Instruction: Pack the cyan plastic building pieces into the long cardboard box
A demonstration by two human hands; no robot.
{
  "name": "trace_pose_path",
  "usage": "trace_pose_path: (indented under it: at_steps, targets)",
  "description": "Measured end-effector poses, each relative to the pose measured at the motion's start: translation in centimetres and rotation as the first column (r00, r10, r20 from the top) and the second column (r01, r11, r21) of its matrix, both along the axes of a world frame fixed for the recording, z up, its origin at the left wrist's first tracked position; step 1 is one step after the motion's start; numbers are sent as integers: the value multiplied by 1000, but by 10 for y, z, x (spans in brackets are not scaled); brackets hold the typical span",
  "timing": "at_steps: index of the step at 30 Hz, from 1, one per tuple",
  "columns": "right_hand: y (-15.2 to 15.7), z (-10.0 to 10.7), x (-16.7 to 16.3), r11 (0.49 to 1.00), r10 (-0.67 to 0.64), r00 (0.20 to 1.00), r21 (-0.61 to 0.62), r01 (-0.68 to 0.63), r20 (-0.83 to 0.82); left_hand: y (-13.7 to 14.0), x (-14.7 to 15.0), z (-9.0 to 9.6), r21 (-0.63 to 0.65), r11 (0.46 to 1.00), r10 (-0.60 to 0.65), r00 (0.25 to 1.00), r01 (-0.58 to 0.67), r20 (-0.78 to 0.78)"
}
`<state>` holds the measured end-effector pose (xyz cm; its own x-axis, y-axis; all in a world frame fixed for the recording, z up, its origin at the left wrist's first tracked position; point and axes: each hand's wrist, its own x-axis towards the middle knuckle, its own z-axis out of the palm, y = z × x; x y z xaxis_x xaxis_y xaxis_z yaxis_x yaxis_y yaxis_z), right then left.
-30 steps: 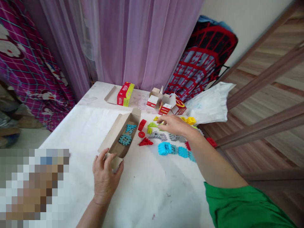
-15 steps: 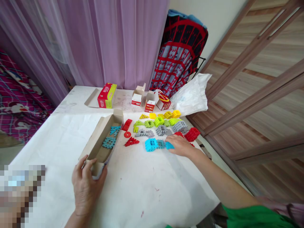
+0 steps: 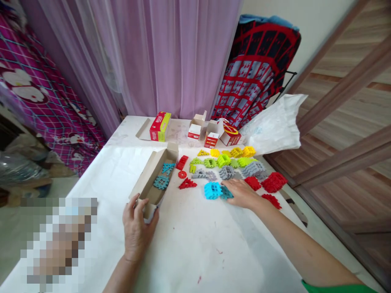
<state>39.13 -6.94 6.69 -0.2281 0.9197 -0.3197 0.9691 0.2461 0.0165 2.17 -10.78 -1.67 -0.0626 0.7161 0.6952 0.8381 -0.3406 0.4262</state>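
Note:
A long open cardboard box [image 3: 148,178] lies on the white table [image 3: 189,244], with two teal grid pieces [image 3: 161,181] inside. My left hand [image 3: 136,228] grips the near end of this box. My right hand [image 3: 242,193] rests flat on the table, fingertips on the light blue pieces [image 3: 213,190]. Beside them lie red pieces [image 3: 187,184], grey pieces [image 3: 226,172], green pieces [image 3: 216,162] and yellow pieces [image 3: 241,152], sorted by colour in rows. More red pieces [image 3: 274,182] lie right of my hand.
A red and green box [image 3: 160,126] and several small open red and white boxes [image 3: 210,134] stand at the table's far edge. A white plastic bag [image 3: 275,128] lies at the far right corner. Purple curtains hang behind. The table's right edge runs close to the red pieces.
My right hand drew back from the green and yellow pieces to the blue ones near the front. My left hand kept its hold on the box. The camera swung about.

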Motion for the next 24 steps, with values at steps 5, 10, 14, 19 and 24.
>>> trace_pose_path:
  at_steps: [5, 10, 14, 19, 24]
  targets:
    - [-11, 25, 11, 990, -126, 992, 67, 127, -22, -4, 3, 3, -22, 1000, 2, 1000, -2, 5]
    - [-4, 62, -38, 985, -115, 930, 84, 153, -350, -8, 2, 1, -43, 999, -23, 1000, 24, 18]
    - [25, 76, -128, 993, 36, 900, 116, 16, -435, -10, 3, 0, -61, 998, -24, 1000, 24, 12]
    - [55, 69, -212, 990, 119, 963, 104, -96, -240, -12, 4, 0, -84, 996, -29, 999, 30, 16]
    - [54, 53, -241, 987, 160, 986, 15, -160, -48, -13, 4, -1, -105, 994, -33, 999, 37, 40]
